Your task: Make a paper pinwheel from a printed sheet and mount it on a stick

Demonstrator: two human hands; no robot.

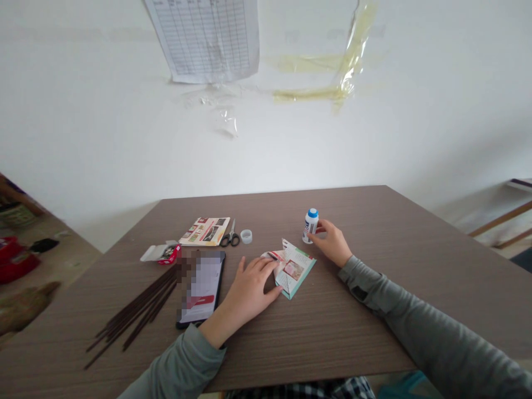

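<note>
- Folded paper (296, 270): a printed sheet with a small picture, green along its edges, creased into an angular shape with one pointed corner sticking up; it lies under the fingertips of the left hand (254, 284) and extends to their right.
- White bottle (310, 229): blue-capped, dark-lettered, upright, between the thumb and fingers of the right hand (333, 244), just beyond the paper.
</note>
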